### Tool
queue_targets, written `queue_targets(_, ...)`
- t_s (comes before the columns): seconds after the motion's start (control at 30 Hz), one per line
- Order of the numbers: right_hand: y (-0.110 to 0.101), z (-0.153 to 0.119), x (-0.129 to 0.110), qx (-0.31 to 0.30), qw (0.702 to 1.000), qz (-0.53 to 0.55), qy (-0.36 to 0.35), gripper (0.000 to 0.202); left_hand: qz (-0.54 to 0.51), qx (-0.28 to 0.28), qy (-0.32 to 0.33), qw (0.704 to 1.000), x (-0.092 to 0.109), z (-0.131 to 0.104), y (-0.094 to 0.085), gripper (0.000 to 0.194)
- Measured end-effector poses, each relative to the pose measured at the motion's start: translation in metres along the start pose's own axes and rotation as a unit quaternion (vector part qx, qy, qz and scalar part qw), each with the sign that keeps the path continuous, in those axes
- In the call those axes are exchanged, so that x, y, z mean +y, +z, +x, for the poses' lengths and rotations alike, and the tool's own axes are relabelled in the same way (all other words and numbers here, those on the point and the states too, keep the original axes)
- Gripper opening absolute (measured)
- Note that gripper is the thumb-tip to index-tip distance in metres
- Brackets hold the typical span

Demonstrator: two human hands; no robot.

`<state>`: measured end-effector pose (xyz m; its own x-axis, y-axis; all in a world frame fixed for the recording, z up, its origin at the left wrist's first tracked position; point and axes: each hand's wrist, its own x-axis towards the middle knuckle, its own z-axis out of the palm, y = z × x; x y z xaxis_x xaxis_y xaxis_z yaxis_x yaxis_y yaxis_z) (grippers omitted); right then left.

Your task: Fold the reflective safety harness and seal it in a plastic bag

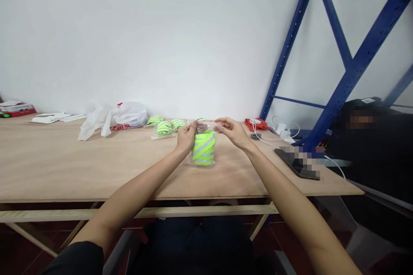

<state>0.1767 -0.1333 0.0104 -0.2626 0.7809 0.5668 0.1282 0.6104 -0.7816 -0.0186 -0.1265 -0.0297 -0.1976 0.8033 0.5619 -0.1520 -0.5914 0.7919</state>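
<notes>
A clear plastic bag is held up over the table, its lower end close to the wood. Inside it sits a roll of fluorescent yellow-green strap with silver-grey stripes. My left hand is closed on the bag's upper left side, thumb uppermost. At the top right corner, the fingers of my right hand pinch the bag's edge. Behind my left hand lie several similar bagged rolls, partly covered by the hands and the held bag.
White plastic bags and flat white sheets lie toward the left. At the right are a red package, white cables, a dark tablet-like device and a blue metal frame. A dark-clothed person is beyond it.
</notes>
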Motion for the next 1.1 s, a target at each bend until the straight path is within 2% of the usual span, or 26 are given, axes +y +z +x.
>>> queue_targets(0.1, 0.004, 0.005, 0.017, -0.007, 0.997, 0.07, 0.041, 0.039, -0.022, -0.023, -0.008, 0.999, -0.001, 0.002, 0.0, 0.051)
queue_targets(0.33, 0.014, 0.007, 0.045, 0.1, 0.986, 0.126, 0.041, 0.036, -0.02, -0.05, -0.035, 0.998, -0.011, 0.009, -0.004, 0.055)
queue_targets(0.43, 0.011, 0.006, 0.058, 0.116, 0.984, 0.127, 0.055, 0.038, -0.033, -0.099, -0.072, 0.992, -0.018, 0.011, -0.009, 0.056)
queue_targets(0.53, 0.004, 0.005, 0.067, 0.105, 0.982, 0.141, 0.074, 0.041, -0.056, -0.14, -0.113, 0.982, -0.021, 0.01, -0.011, 0.053)
queue_targets(0.67, 0.0, 0.003, 0.069, 0.103, 0.98, 0.146, 0.084, 0.041, -0.06, -0.12, -0.132, 0.982, -0.019, 0.008, -0.009, 0.051)
queue_targets(0.83, 0.001, 0.001, 0.065, 0.121, 0.98, 0.14, 0.075, 0.037, -0.062, -0.097, -0.116, 0.987, -0.018, 0.007, -0.009, 0.053)
queue_targets(1.1, 0.003, 0.001, 0.063, 0.11, 0.979, 0.154, 0.076, 0.037, -0.065, -0.083, -0.135, 0.985, -0.02, 0.007, -0.012, 0.042)
